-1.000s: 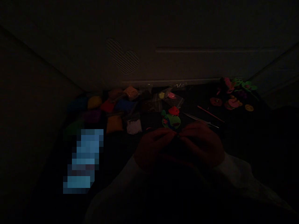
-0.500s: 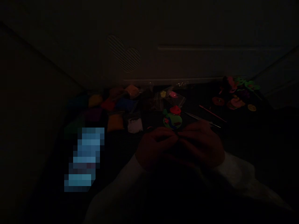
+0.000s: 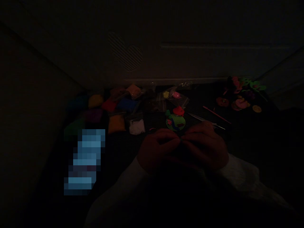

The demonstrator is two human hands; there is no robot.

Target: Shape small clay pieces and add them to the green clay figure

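Note:
In very dim light my left hand (image 3: 158,148) and my right hand (image 3: 206,147) meet fingertip to fingertip near the middle of the view. Both are closed in a pinch; whatever lies between the fingers is too small and dark to make out. Just beyond them rests a round green clay piece (image 3: 178,120) with a blue band and small reddish bits on it. A red clay shape (image 3: 178,110) touches its far edge. Scissors (image 3: 201,119) lie beyond my right hand, partly hidden by it, and a thin pink stick (image 3: 216,114) is farther right.
A glowing, pixelated screen (image 3: 85,161) lies at the left. Bags of coloured clay, among them an orange bag (image 3: 117,123) and a white bag (image 3: 137,126), spread behind it. Several clay flowers (image 3: 241,103) sit at the far right. A wall (image 3: 201,60) closes off the back.
The view has shifted slightly. Both hands stay pinched together in nearly the same place, with only slight finger movement.

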